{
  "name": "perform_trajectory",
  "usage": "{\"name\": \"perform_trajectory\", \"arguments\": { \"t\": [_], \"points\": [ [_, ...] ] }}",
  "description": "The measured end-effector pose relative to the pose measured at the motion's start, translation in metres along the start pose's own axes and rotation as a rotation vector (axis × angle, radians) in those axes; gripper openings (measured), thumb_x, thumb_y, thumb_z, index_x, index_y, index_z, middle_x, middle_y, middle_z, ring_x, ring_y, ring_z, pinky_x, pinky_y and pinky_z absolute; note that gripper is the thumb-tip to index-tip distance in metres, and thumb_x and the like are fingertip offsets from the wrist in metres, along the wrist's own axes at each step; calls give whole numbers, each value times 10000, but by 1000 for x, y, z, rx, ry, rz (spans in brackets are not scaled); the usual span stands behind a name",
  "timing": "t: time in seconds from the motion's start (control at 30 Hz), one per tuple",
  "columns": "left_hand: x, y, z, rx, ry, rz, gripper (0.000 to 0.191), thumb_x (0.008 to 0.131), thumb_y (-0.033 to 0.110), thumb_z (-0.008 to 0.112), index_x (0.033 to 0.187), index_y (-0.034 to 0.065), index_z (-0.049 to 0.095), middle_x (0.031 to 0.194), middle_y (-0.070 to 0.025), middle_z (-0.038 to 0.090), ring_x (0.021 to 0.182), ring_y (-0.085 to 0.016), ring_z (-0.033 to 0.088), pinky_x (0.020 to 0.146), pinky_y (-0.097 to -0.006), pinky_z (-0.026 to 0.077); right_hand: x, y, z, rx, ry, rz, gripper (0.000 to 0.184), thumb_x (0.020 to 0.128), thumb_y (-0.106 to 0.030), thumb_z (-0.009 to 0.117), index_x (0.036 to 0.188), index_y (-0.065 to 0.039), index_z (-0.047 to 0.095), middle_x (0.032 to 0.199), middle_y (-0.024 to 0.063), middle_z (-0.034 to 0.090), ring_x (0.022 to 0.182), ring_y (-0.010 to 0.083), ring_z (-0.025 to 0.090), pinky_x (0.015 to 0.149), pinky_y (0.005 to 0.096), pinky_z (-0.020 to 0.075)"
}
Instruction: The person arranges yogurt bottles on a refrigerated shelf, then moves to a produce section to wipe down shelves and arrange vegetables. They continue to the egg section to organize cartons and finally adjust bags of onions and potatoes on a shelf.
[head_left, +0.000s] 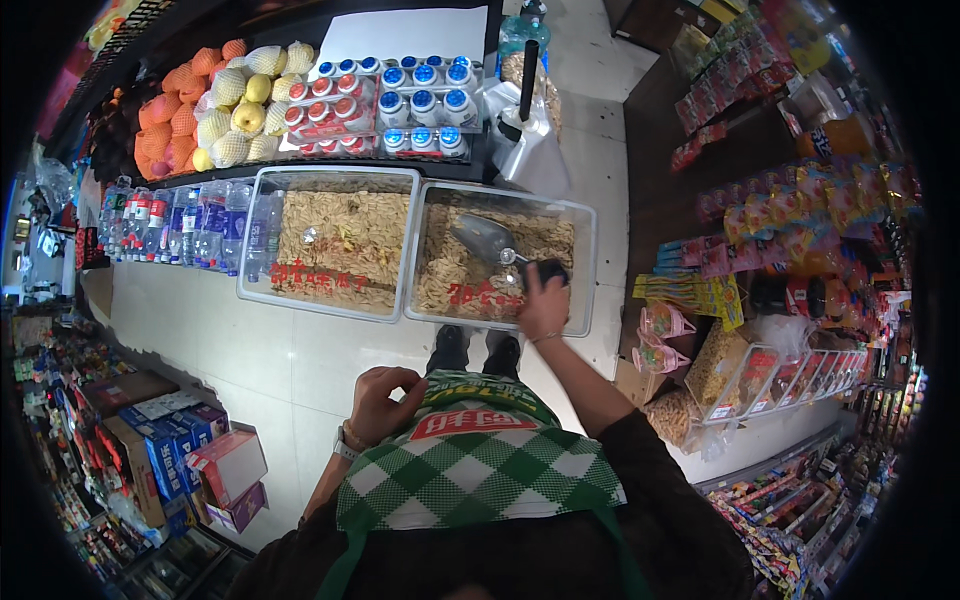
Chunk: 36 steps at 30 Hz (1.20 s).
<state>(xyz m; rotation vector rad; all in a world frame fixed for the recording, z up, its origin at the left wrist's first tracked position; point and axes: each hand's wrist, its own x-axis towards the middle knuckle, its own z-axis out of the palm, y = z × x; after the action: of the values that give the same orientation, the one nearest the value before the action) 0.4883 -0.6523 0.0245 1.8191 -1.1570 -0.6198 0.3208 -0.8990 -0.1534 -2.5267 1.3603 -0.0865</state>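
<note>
My right hand (544, 304) reaches over the near right edge of a clear plastic bin (592, 262) of seeds in shells. It is closed on the dark handle of a clear scoop (484, 238), whose bowl rests on the seeds (442, 270). Red writing marks the bin's front. A second clear bin (247, 232) of similar seeds stands just left of it. In front of the green checked apron (480, 465), my left hand (386, 397) is held with curled fingers, thumb and forefinger close together; nothing shows in it, and whether the fingertips touch is unclear.
Water bottles (184, 225) stand in a row left of the bins. Behind are net-wrapped fruit (240, 105), capped bottles (424, 109) and a roll of clear plastic bags (525, 142). Snack shelves (652, 172) stand at right, with more bins (757, 382); cartons (229, 465) are at lower left.
</note>
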Motion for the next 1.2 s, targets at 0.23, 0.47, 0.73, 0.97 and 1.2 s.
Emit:
{"name": "perform_trajectory", "arguments": {
  "t": [0.23, 0.47, 0.73, 0.97, 1.2],
  "points": [
    [23, -1, 15, -9, -93, 30, 77, 741, 25, 730, 742, 28, 653, 686, -93, 670, 609, -241, 647, 576, -342, 490, -17, -27, 0, 157, -29, -585, 509, 780, -102, 594, 1268, -245, 605, 1337, 238, 502, 1219, 388, 507, 1036, 458, 396],
    [25, -6, 13, 42, -108, 52, 96, 764, 97, 731, 742, 40, 657, 671, -73, 666, 582, -225, 641, 568, -335, 493, 54, 81, -19, -55, -10, 14, 581, 811, -202, 638, 1367, -282, 493, 1207, 252, 521, 1041, 405, 538, 887, 455, 457],
    [14, -7, 10, 83, -125, 36, 90, 762, 95, 735, 750, 45, 662, 666, -68, 667, 570, -227, 635, 561, -334, 494, 45, 17, 0, 3, 6, 202, 586, 762, -107, 658, 1314, -229, 505, 1141, 225, 524, 1063, 394, 515, 896, 470, 452],
    [6, -16, 5, 52, -120, -17, 71, 761, 95, 730, 754, 59, 670, 675, -59, 674, 566, -214, 634, 559, -328, 492, 94, 42, -39, 98, 202, 22, 479, 773, -115, 673, 1219, -229, 538, 1075, 192, 537, 1020, 408, 528, 827, 482, 491],
    [6, -20, 5, 59, -120, 8, 71, 759, 54, 728, 760, 42, 658, 671, -76, 669, 584, -209, 649, 552, -311, 495, 110, 72, -38, -67, -228, 267, 433, 826, -168, 615, 1253, -187, 548, 1140, 160, 612, 1047, 381, 572, 866, 461, 501]
  ]
}}
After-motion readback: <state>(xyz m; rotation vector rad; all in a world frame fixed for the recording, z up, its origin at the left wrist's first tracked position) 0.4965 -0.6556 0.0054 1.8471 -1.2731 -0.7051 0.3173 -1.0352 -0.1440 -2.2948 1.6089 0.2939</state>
